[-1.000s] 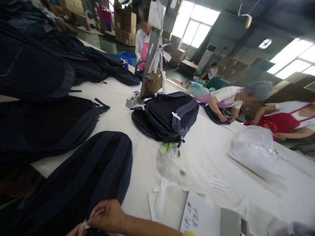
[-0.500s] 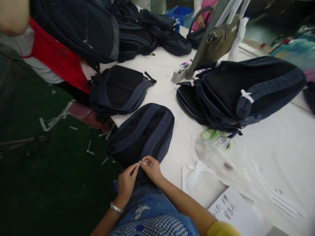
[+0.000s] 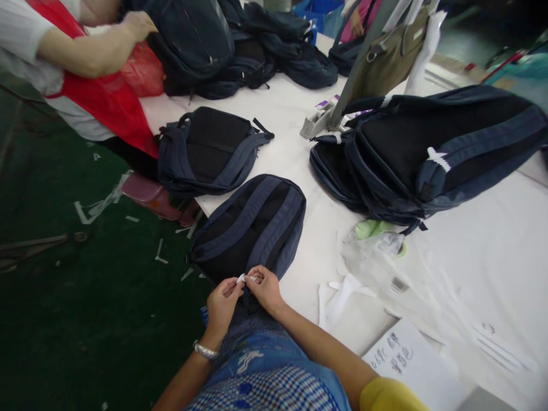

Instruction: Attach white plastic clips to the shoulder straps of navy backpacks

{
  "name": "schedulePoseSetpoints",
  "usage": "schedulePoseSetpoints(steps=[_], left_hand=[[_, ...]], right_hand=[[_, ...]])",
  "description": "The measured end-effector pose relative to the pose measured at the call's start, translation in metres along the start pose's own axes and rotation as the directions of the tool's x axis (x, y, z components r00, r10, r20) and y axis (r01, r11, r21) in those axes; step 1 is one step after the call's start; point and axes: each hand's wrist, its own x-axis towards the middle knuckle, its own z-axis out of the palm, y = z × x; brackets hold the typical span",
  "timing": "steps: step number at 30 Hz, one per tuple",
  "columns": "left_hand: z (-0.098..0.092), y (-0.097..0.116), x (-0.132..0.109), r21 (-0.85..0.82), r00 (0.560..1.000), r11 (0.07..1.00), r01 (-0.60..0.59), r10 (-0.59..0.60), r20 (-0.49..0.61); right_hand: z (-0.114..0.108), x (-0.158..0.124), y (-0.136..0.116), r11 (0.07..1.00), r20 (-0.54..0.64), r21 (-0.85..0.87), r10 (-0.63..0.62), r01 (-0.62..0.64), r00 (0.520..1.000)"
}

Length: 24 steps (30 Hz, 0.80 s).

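A navy and black backpack (image 3: 252, 220) lies straps-up at the table's near edge, its lower end toward my body. Over that end, my left hand (image 3: 222, 302) pinches a small white strip (image 3: 241, 278) between thumb and fingertips. My right hand (image 3: 264, 289) meets it there, closed on the other end of the same strip. Whether the strip is paper or tape I cannot tell. Fingers cover most of it, and it sits right at a strap of the backpack.
Another backpack (image 3: 209, 151) lies beyond, and more are stacked at right (image 3: 398, 154). A metal post (image 3: 355, 63) rises from the white table (image 3: 291, 125). Clear plastic bags (image 3: 411, 274) and a handwritten sheet (image 3: 406, 359) lie at right. A person in a red apron (image 3: 115, 97) stands at left.
More of the white strip shows between my hands, which stay almost in place. The co-worker's arm has come further into view at upper left, and the large backpack there has shifted right.
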Motion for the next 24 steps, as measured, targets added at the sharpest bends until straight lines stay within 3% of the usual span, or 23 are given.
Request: schedulePoseSetpoints(steps=[5,12,16,24], left_hand=[[0.001,0.008,-0.007,0.027,0.999,0.999,-0.026,0.025,0.027],[-0.001,0.015,-0.01,0.091,0.996,0.993,-0.074,0.069,0.054],[-0.003,0.011,-0.002,0.123,0.998,0.99,-0.065,0.062,0.032],[-0.003,0.022,0.007,0.408,0.971,0.882,-0.237,0.228,0.071]], right_hand=[[-0.002,-0.001,0.002,0.999,0.044,0.028,-0.019,0.018,0.999],[-0.008,0.004,0.003,0.979,0.187,0.193,0.021,-0.058,0.982],[-0.01,0.007,-0.001,0.998,0.2,0.066,-0.008,-0.006,0.98],[-0.022,0.017,-0.016,0.969,0.377,-0.14,-0.139,0.205,0.916]])
